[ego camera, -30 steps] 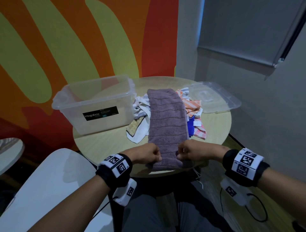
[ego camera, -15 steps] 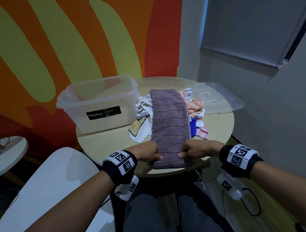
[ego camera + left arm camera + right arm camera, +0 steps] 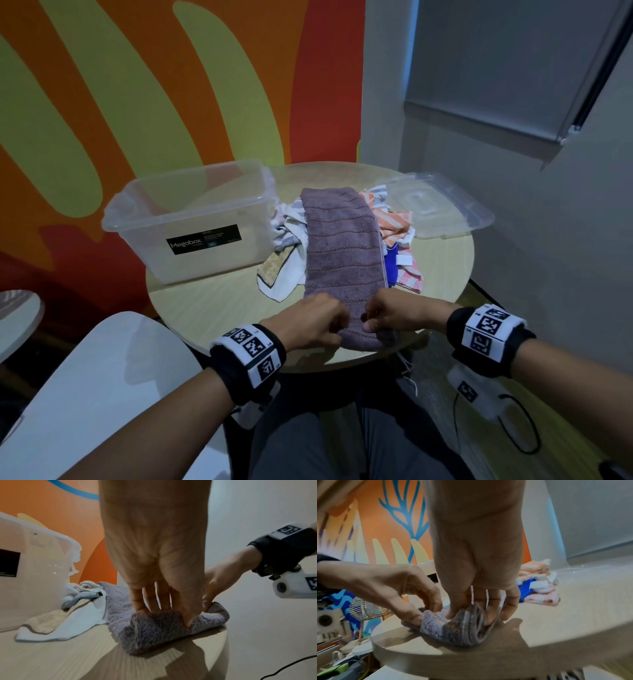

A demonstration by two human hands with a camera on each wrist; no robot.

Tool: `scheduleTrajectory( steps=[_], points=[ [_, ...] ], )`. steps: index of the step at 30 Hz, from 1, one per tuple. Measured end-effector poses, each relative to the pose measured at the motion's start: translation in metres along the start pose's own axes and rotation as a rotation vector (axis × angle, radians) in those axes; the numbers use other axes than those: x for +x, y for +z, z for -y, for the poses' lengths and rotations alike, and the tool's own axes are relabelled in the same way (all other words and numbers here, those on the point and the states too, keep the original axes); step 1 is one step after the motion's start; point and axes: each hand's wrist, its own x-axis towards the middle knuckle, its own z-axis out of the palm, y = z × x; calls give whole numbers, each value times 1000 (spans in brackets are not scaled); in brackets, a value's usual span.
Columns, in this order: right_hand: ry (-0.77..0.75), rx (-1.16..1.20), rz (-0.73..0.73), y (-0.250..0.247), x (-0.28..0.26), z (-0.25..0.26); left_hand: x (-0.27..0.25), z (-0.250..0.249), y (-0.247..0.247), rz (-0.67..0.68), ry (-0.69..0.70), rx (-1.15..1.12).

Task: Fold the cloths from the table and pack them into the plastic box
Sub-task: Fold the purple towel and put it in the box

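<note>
A long purple towel (image 3: 342, 246) lies folded lengthwise down the middle of the round table (image 3: 212, 301), over a pile of other cloths (image 3: 394, 226). My left hand (image 3: 313, 323) and right hand (image 3: 387, 313) both pinch its near end at the table's front edge. In the left wrist view my fingers (image 3: 150, 601) press into the towel (image 3: 163, 628) with the thumb tucked in a fold. In the right wrist view my right hand's fingers (image 3: 510, 605) curl round the bunched end of the towel (image 3: 462, 627). The clear plastic box (image 3: 191, 219) stands open at the left.
The box's clear lid (image 3: 438, 209) lies at the table's right rear. White and beige cloths (image 3: 284, 270) lie left of the towel, orange, blue and pink ones to its right. A white chair (image 3: 85, 394) stands at my left, grey walls at the right.
Both hands have slid closer together on the towel's near end, and the end has bunched up a little between them.
</note>
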Motion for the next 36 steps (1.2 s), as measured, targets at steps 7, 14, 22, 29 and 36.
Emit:
scheduleTrajectory(
  steps=[7,14,22,29,36],
  points=[
    [-81,-73,-87,-7,-6,23,14,16,-7,65,-149,-181],
    [-114,-44,-44,-6,5,15,13,34,-1,70,-221,-344],
    [-23,245,50,-8,9,8,9,22,-8,24,-156,-186],
    [-28,281,34,-7,13,9,-1,7,-4,-5,-23,-69],
    [-95,25,-78,-14,14,13,4,21,-6,4,-63,-144]
  ],
)
